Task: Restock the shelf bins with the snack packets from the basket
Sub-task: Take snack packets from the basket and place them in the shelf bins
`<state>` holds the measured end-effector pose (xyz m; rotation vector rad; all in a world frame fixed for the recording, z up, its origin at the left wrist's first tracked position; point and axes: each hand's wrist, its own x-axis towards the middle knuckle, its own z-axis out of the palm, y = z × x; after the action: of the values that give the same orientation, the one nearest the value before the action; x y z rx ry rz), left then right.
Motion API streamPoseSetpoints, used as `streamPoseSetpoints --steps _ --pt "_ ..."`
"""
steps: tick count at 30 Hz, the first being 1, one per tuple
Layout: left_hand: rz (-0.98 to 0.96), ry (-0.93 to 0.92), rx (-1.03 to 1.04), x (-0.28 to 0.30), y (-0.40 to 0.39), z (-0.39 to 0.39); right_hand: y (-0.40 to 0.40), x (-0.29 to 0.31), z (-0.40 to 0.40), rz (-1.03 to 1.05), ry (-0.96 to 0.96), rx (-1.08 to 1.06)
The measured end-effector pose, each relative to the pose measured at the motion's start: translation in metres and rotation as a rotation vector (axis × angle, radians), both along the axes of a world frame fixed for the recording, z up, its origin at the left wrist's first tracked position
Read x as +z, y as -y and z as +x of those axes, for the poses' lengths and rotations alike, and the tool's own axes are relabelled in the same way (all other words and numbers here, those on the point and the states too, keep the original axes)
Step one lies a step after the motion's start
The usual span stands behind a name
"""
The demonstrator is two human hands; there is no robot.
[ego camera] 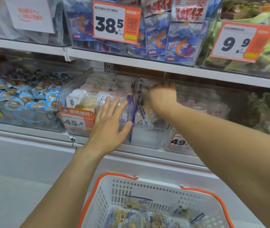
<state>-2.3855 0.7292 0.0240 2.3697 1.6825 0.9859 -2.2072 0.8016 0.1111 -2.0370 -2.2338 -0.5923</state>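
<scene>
Your left hand lies flat, fingers straight, against the standing packets in the clear middle bin. Your right hand reaches into that bin's right side, its fingers hidden among upright packets, so its grip can't be read. Below, the white basket with orange handles holds more snack packets.
</scene>
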Motion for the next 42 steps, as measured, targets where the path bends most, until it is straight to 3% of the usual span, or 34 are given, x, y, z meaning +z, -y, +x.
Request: streamPoseSetpoints --steps 5,9,11,14,19,21,23,26,28,29,33,36,42 --pt "0.015 0.002 -0.013 -0.004 -0.004 -0.001 -0.018 0.005 0.000 -0.073 0.003 -0.046" --pt "0.028 -0.004 -0.013 -0.007 -0.004 0.000 -0.023 -0.017 -0.004 -0.138 0.272 -0.125" --pt "0.026 -0.008 -0.022 -0.006 -0.004 -0.001 -0.020 -0.020 -0.007 -0.153 0.304 -0.146" --pt "0.096 0.058 -0.009 -0.005 -0.001 0.003 0.002 -0.006 -0.009 -0.072 0.214 -0.051" --pt "0.581 0.498 0.118 -0.036 0.032 0.032 0.080 -0.007 0.013 0.256 -0.076 0.389" --pt "0.444 0.573 0.093 -0.062 0.045 0.043 0.114 -0.034 0.022 0.299 -0.313 0.591" --pt "0.114 0.516 0.059 -0.104 0.055 0.053 0.143 -0.081 0.031 0.173 -0.497 0.712" --pt "-0.568 0.191 -0.050 -0.179 0.075 0.059 0.168 -0.175 0.054 -0.233 -0.452 0.696" --pt "-0.975 -0.030 -0.124 -0.218 0.094 0.059 0.176 -0.234 0.066 -0.582 -0.353 0.511" --pt "-1.089 -0.122 -0.119 -0.233 0.104 0.058 0.180 -0.261 0.068 -0.714 -0.341 0.391" --pt "-1.089 -0.264 0.077 -0.288 0.143 0.049 0.213 -0.345 0.062 -0.980 -0.493 -0.009" --pt "-1.102 -0.297 0.188 -0.321 0.155 0.036 0.242 -0.378 0.054 -1.091 -0.401 -0.072" --pt "-1.207 -0.189 0.153 -0.341 0.156 0.038 0.249 -0.394 0.050 -0.836 -0.436 -0.213"
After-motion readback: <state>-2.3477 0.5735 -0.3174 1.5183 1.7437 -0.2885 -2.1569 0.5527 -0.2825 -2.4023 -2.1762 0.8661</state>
